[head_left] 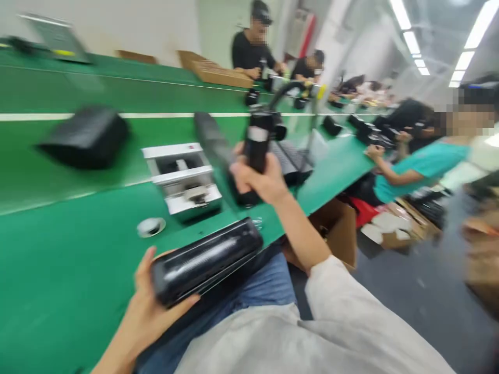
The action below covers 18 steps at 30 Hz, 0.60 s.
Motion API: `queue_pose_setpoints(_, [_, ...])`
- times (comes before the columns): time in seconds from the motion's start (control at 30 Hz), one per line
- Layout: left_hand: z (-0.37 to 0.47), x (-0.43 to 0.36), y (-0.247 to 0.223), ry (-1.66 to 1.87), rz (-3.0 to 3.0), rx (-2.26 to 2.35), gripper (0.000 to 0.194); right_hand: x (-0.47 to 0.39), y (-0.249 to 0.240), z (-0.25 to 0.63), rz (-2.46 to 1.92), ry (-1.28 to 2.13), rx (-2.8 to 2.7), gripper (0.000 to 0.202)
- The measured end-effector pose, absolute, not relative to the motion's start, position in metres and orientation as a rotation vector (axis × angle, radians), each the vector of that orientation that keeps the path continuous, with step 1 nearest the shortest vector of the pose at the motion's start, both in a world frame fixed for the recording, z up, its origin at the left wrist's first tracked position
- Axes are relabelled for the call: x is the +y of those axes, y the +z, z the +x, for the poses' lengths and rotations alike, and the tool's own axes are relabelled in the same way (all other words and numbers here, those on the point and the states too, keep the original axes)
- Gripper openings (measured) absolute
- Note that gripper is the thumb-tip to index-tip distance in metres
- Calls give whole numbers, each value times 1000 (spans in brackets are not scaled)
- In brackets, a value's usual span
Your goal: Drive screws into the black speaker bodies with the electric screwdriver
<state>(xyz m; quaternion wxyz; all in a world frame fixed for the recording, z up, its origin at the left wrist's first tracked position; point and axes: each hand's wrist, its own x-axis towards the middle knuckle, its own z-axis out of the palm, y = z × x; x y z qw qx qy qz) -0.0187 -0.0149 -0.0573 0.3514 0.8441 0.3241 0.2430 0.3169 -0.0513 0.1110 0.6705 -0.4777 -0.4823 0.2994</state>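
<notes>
My left hand (156, 306) grips one end of a long, glossy black casing (206, 259), thumb below and fingers behind. The casing lies tilted over my lap at the table's front edge. Beyond it, my right hand (259, 179) is wrapped round an upright black cylindrical tool (258, 143) with a white label. A dark curved cable or hose (286, 91) appears to meet the tool's top; blur hides its exact kind. Left of my right hand stands a silver box-shaped device (183, 182) with an open top. A small round white dish (151, 227) sits near it.
A dark, blurred casing (86, 137) rests farther left on the green table (58, 259). Behind the tool is a grey ridged tray (290, 161). A cardboard box (343, 228) stands below the table edge. Co-workers sit at right (421, 166) and across the table (253, 49).
</notes>
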Motion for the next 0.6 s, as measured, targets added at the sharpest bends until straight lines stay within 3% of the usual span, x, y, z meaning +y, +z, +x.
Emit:
queue_pose_setpoints(0.1, [-34, -17, -77, 599, 2080, 855, 127, -52, 134, 320, -865, 533, -1111, 58])
queue_pose_setpoints(0.27, [-28, -19, -76, 633, 1985, 870, 121, -27, 159, 297, -710, 241, -1143, 37])
queue_pose_setpoints(0.6, [-29, -25, -83, 613, 2007, 768, 142, 83, 108, 256, -765, 210, -1163, 54])
